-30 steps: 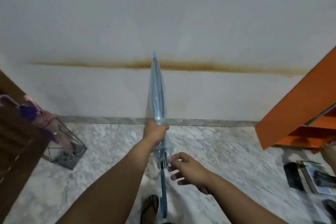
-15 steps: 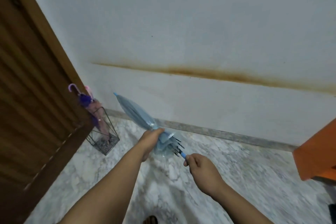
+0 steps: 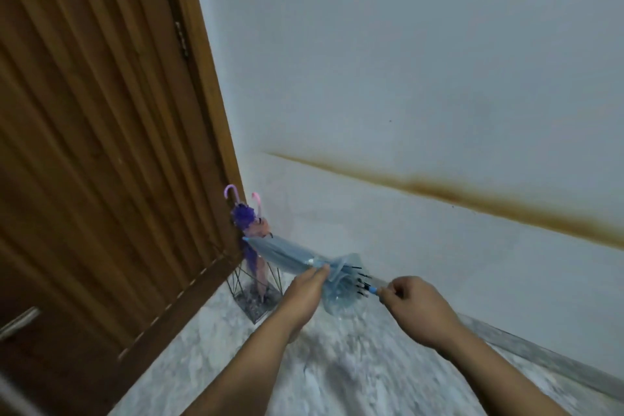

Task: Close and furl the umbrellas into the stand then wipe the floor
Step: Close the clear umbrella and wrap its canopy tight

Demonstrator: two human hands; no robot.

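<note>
A closed light-blue translucent umbrella (image 3: 287,255) lies nearly level in the air, its tip pointing left toward the wire umbrella stand (image 3: 256,297). My left hand (image 3: 305,294) grips the furled canopy near its loose lower edge. Around the blue shaft, just behind the black rib ends, my right hand (image 3: 413,307) is closed. The stand sits on the marble floor in the corner and holds a purple umbrella (image 3: 241,216) and a pink umbrella (image 3: 260,230), both handle-up. The blue umbrella's tip is level with their tops, beside them.
A brown wooden door (image 3: 101,145) fills the left side, right next to the stand. A white wall (image 3: 405,78) with a brown stain stripe runs behind. Grey-white marble floor (image 3: 337,382) spreads under my arms.
The view has swung left, bringing the door and stand closer. The blue umbrella went from upright to nearly level, tip toward the stand. My right hand took hold of the shaft.
</note>
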